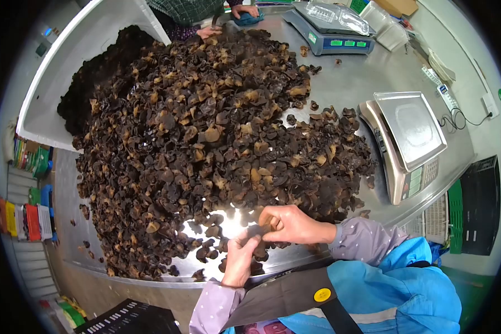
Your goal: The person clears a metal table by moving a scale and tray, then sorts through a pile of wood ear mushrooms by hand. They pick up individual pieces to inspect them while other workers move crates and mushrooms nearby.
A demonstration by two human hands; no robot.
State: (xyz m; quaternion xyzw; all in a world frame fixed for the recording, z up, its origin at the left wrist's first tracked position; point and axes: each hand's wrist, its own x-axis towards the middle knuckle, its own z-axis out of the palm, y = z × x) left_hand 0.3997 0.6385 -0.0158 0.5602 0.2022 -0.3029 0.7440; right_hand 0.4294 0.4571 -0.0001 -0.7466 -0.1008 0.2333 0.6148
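A large heap of dark brown wood ear mushrooms (pixel 206 133) covers much of the steel table. At its near edge, my left hand (pixel 240 259) is closed in a pinch, thumb pointing up. My right hand (pixel 298 225) comes in from the right with its fingers curled, meeting the left fingertips. Between the two hands is a small dark piece of wood ear (pixel 254 230), partly covered by the fingers. Loose mushroom pieces lie around and beneath both hands.
A white foam box (pixel 42 94) lies tipped at the left, mushrooms spilling from it. Two scales, one blue (pixel 317 42) and one silver (pixel 392 161), stand at the right. Another person's hands (pixel 245 11) are at the far edge. Black crates (pixel 131 318) sit below the table (pixel 367 72).
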